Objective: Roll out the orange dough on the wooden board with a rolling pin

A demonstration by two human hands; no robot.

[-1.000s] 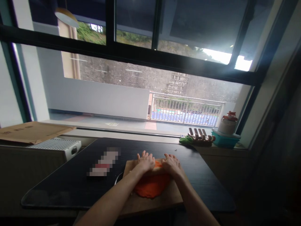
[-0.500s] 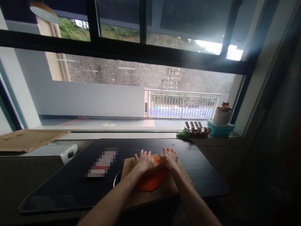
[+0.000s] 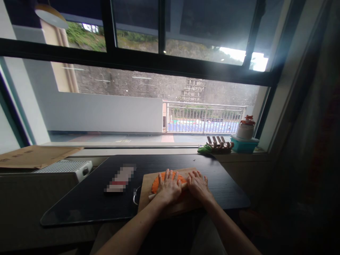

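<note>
Through the head camera we look past a wide dark-framed window to a rough wall, with a metal railing in front of it. Below the sill stands a black table, and on it a wooden board lies at a slight slant. A flat, rounded orange sheet, dough-like, lies on the board, mostly beyond a pale rolling pin that crosses it.

Our left hand lies palm down over the pin, fingers spread forward above the orange sheet, not wrapped around the wood. Our right hand rests on the pin's right part, likewise laid over it with the fingers reaching forward; its palm is hidden from us.

Left of the board we see a curved metal handle and, farther off, a pixelated object. On the sill sit a green item, a brown rack and a teal box bearing a pale jar.
</note>
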